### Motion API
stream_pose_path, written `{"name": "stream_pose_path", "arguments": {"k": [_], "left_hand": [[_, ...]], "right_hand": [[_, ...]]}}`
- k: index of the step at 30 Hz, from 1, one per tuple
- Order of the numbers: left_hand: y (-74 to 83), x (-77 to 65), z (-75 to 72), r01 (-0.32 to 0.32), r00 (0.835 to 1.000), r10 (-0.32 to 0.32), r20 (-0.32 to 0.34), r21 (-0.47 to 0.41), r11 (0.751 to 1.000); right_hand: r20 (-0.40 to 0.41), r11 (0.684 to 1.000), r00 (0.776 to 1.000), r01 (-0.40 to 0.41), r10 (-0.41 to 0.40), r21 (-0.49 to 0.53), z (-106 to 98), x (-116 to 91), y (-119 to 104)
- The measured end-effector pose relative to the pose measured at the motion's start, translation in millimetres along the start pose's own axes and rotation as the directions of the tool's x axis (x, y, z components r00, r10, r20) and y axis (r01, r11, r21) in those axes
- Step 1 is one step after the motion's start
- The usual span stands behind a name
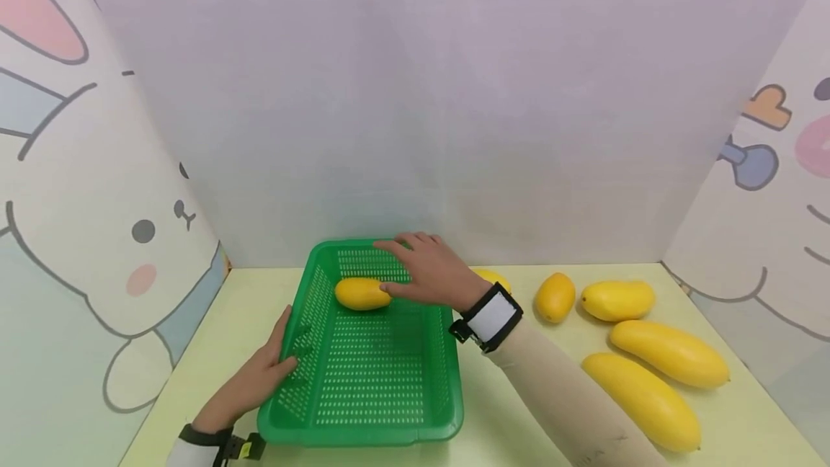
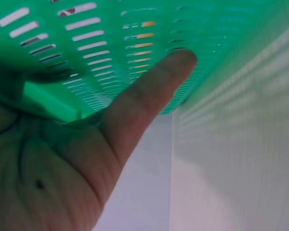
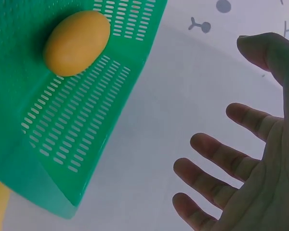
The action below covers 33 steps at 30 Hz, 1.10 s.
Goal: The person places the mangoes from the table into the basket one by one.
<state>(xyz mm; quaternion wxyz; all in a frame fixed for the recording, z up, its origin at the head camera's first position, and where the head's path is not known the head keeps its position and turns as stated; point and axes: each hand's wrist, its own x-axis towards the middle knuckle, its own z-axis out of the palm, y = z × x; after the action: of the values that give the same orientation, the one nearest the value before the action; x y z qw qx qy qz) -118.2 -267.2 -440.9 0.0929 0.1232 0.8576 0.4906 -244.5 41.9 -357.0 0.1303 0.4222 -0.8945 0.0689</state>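
Observation:
A green plastic basket [image 1: 372, 434] with slotted walls stands on the table. My left hand [image 1: 253, 377] grips its left rim, the thumb over the rim and the fingers against the outer wall. One finger [image 2: 144, 101] lies along the slotted outside in the left wrist view. Inside the basket, by its far wall, rests a yellow-orange mango [image 1: 358, 294], also visible in the right wrist view [image 3: 78, 43]. My right hand [image 1: 431, 272] is over the basket's far right part, its fingers spread and holding nothing. In the head view its thumb overlaps the mango's right end.
Right of the basket lie an orange-yellow mango [image 1: 555, 298], a plump yellow fruit [image 1: 617, 300] and two long yellow fruits [image 1: 670, 353]. Another yellow fruit [image 1: 494, 278] is partly hidden behind my right wrist. Pale walls [image 1: 415, 128] enclose the table [image 1: 259, 283] at the back and sides.

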Motion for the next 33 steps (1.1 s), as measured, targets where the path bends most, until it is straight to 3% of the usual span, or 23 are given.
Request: {"name": "stream_pose_path", "arguments": {"k": [9, 25, 33], "left_hand": [[-3.0, 1.0, 2.5, 0.017, 1.0, -0.017, -0.002, -0.025, 1.0], [-1.1, 1.5, -1.3, 0.001, 1.0, -0.001, 0.011, -0.031, 1.0], [-3.5, 0.6, -0.5, 0.004, 1.0, -0.004, 0.0, -0.011, 1.0]], "right_hand": [[-0.086, 0.998, 0.996, -0.031, 0.037, 0.062, -4, -28, 10], [-0.136, 0.991, 0.984, -0.101, 0.112, 0.083, 5, -60, 24], [-0.182, 0.979, 0.969, -0.144, 0.169, 0.147, 3, -81, 25]]}}
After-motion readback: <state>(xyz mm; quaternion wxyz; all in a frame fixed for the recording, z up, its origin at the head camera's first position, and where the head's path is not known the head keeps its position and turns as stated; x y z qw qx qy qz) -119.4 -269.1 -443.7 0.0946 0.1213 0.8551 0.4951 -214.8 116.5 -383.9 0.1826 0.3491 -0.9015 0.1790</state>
